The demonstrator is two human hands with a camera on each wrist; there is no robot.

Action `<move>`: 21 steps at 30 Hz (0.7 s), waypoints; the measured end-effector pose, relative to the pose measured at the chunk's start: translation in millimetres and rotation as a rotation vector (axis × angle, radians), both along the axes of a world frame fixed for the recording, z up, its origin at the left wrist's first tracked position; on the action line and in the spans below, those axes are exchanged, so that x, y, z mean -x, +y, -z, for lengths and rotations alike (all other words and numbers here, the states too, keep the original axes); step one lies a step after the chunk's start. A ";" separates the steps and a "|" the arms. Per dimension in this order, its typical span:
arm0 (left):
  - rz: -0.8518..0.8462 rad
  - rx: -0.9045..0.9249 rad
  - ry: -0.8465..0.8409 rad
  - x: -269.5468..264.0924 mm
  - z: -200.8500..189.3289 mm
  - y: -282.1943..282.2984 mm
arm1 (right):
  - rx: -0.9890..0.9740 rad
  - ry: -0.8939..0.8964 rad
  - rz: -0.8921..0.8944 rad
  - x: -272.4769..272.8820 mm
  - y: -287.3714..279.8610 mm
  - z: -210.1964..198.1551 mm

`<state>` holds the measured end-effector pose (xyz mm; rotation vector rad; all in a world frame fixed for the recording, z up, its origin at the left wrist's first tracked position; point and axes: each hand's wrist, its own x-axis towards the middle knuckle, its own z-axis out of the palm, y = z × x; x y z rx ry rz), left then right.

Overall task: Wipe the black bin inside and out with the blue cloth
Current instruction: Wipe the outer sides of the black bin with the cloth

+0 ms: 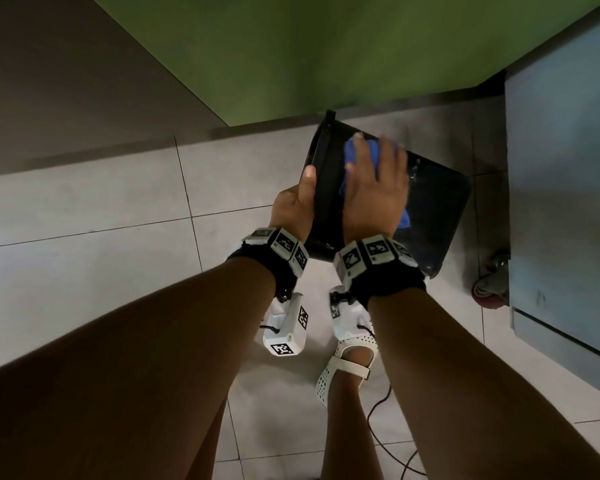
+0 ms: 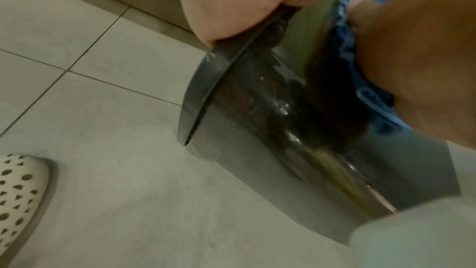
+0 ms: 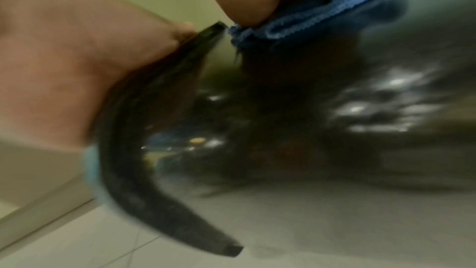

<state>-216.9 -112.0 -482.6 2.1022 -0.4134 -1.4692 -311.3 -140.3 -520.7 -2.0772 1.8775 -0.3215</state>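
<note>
The black bin (image 1: 437,209) lies tipped on its side above the tiled floor, its mouth turned left. My left hand (image 1: 298,199) grips the rim, with the thumb on the rim's outer face. My right hand (image 1: 378,181) lies flat with spread fingers on the bin's outer wall and presses the blue cloth (image 1: 352,150) against it. In the left wrist view the cloth (image 2: 345,34) bunches under the right hand (image 2: 412,48), beside the glossy bin (image 2: 231,150). The right wrist view is blurred but shows the cloth (image 3: 309,19) and the rim (image 3: 123,150). The bin's inside is hidden.
A grey-blue cabinet (image 1: 561,168) on a caster wheel (image 1: 492,289) stands close to the right of the bin. A green wall (image 1: 326,46) rises just behind it. My white perforated shoe (image 1: 347,362) and a thin black cable (image 1: 385,420) are on the pale tiles below.
</note>
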 end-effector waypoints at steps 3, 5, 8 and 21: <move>0.018 0.005 -0.024 1.8 2.5 2.6 | 0.016 0.058 0.258 50.7 -9.6 12.4; 0.005 0.028 -0.038 3.7 4.7 3.1 | -0.069 0.001 0.464 89.0 -13.6 15.2; 0.008 0.037 -0.067 3.8 5.3 5.4 | -0.218 -0.088 0.726 113.8 -7.4 17.1; 0.023 0.004 -0.033 0.2 2.6 2.0 | 0.023 0.005 -0.166 3.1 51.9 1.8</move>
